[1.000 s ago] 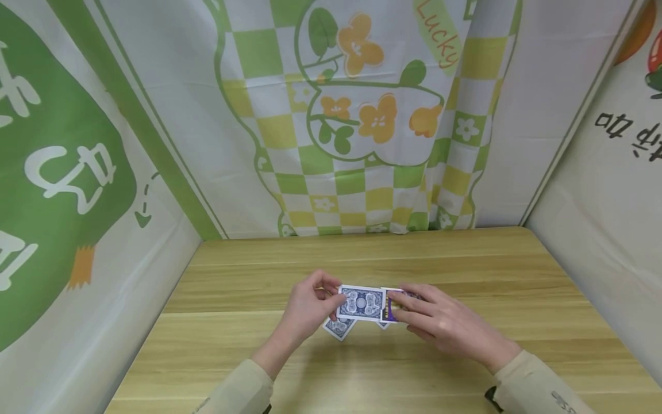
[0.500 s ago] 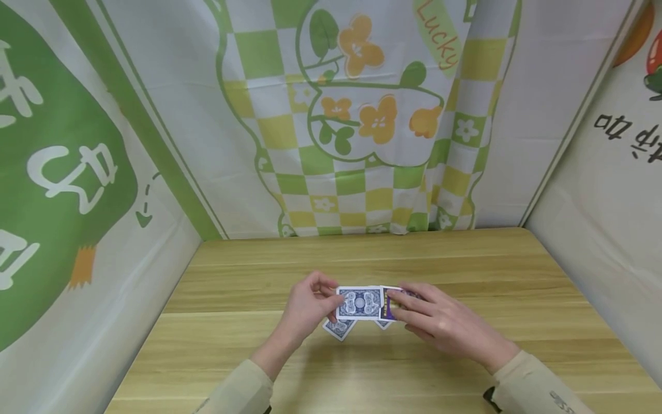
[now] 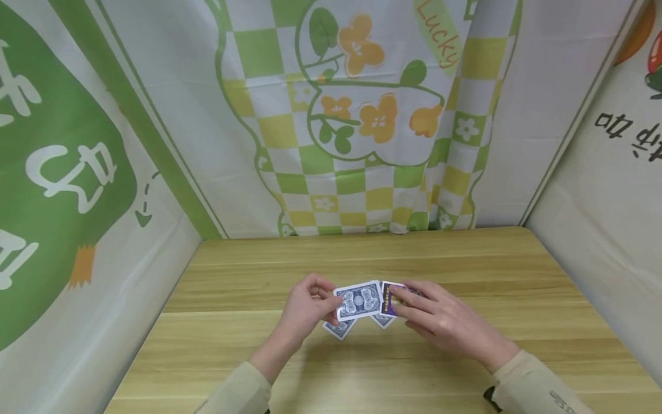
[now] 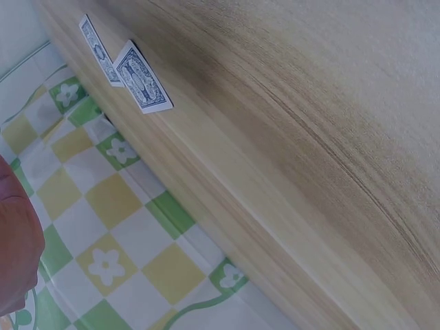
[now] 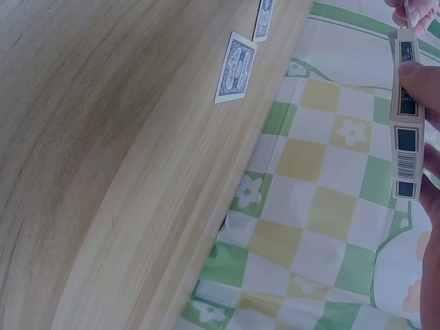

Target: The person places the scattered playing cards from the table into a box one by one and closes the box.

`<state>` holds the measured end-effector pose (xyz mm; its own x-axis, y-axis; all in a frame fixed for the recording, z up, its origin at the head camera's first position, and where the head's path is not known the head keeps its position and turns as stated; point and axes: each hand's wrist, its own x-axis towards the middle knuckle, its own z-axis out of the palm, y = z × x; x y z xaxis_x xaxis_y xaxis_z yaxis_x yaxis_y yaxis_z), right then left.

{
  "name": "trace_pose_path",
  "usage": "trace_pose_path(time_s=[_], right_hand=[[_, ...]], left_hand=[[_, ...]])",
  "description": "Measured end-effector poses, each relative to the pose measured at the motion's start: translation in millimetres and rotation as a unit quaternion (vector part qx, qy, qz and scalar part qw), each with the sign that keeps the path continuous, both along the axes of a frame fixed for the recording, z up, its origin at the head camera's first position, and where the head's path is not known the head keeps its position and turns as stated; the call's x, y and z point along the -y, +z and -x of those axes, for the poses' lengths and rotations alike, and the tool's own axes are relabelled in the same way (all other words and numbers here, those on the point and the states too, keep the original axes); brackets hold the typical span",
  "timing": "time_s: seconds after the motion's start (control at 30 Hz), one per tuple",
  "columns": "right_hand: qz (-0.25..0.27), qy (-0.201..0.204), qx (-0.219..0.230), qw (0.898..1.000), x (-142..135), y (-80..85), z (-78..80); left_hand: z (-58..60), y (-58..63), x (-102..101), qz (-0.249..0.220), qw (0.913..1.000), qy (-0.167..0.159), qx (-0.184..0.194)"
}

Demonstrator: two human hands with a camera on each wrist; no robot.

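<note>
My left hand [image 3: 309,305] pinches the left end of a blue-backed playing card [image 3: 358,301] between thumb and fingers; whether others lie behind it I cannot tell. In my right hand [image 3: 443,311] is a purple and black card box [image 3: 387,300], gripped with its left end showing past the fingers. The right wrist view shows that card box [image 5: 406,137] edge-on, with a barcode on its narrow side. The card's right end lies right against the box's left end, slightly tilted to it. Below both, two blue-backed cards lie on the table, a left one [image 3: 341,329] and a right one [image 3: 383,321].
The wooden table [image 3: 248,368] meets a checkered fabric backdrop [image 3: 331,184] at its far edge. Printed fabric walls [image 3: 170,259] stand on both sides. The two table cards partly sit beneath the held things in the head view.
The held card has shifted slightly left and tilted, its right end rising. The box has tilted the other way. More of the right table card shows now.
</note>
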<state>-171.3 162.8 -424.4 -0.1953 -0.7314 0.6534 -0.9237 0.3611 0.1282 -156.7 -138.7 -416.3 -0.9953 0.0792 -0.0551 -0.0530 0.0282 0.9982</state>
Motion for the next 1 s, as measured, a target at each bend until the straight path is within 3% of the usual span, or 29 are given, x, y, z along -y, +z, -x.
trace_pose_path(time_s=[0.6,1.0], right_hand=[[-0.002,0.012,-0.005,1.0,-2.4,-1.6,1.3],[-0.013,-0.005,0.03,0.999,-5.0,-2.5,-0.8]], left_hand=[[0.6,0.4,1.0,0.029,0.9996,0.0,0.008],[-3.8,-3.4,0.3,0.028,0.9994,-0.001,-0.019]])
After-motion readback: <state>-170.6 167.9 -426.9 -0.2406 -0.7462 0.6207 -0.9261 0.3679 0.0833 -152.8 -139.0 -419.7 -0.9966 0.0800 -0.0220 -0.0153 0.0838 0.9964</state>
